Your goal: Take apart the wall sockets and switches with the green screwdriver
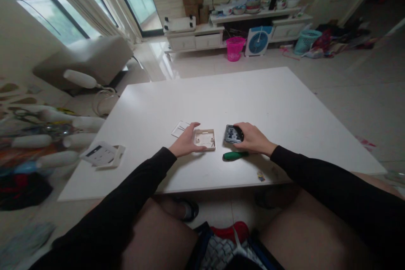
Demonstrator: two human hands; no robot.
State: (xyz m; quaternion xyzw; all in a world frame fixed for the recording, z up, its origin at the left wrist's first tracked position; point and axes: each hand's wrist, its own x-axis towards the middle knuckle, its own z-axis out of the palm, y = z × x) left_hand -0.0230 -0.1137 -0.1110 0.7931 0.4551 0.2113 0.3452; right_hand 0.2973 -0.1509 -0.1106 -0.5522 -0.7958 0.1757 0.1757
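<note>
My left hand (186, 141) rests on the white table (284, 105) with fingers curved around the left side of a beige square frame (205, 139), touching it. My right hand (253, 138) is closed on a small black square module (233, 133), holding it just above the table surface. A green-handled tool (234, 155) lies flat on the table just below my right hand. A thin white cover plate (180, 128) lies behind my left hand.
A white boxed switch (103, 154) lies near the table's left edge. Clutter of tools and white tubes (47, 135) sits to the left. A grey sofa (85, 59), pink basket (235, 47) and white cabinet (240, 21) stand beyond the table.
</note>
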